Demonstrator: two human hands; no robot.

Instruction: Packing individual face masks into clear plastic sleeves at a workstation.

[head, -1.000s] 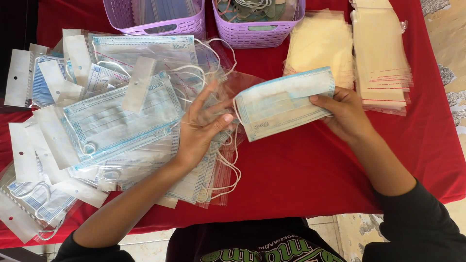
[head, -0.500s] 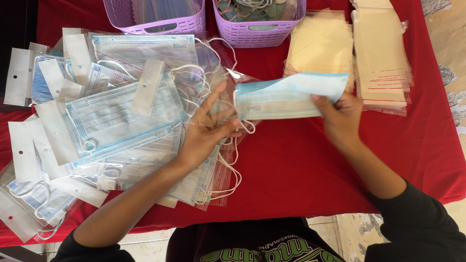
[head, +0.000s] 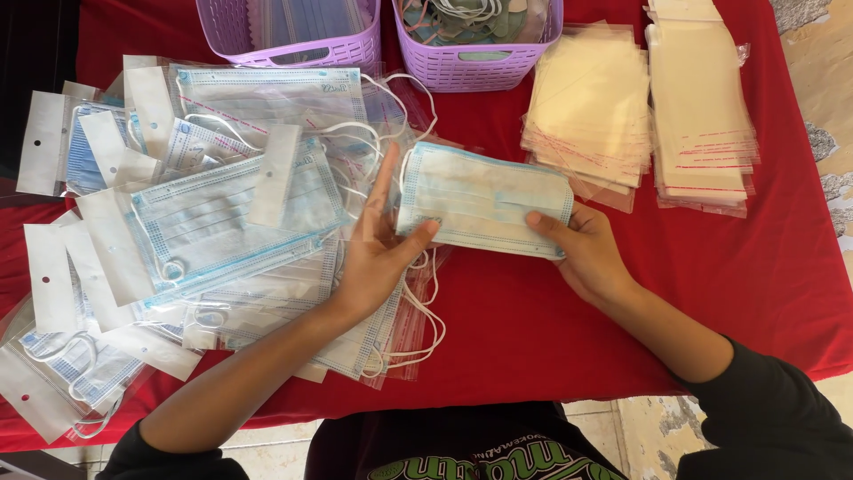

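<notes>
A light blue pleated face mask [head: 484,197] is held flat over the red tablecloth [head: 551,329] between both hands. My left hand [head: 378,253] pinches its left end with the thumb, fingers stretched upward. My right hand [head: 582,253] grips its right end, thumb on top. White ear loops [head: 418,307] dangle below the left hand. To the left lies a spread pile of bagged masks [head: 204,222] in clear sleeves with white header cards.
Two lilac plastic baskets stand at the far edge: one [head: 293,31] with clear bags, the other [head: 480,36] with loose masks. Two stacks of empty clear sleeves [head: 591,111] [head: 702,107] lie at the right. The table's right edge meets a stone floor [head: 822,133].
The mask has come down and left, and turned flat, face up. My left hand has taken its left end; my right hand has lowered with it.
</notes>
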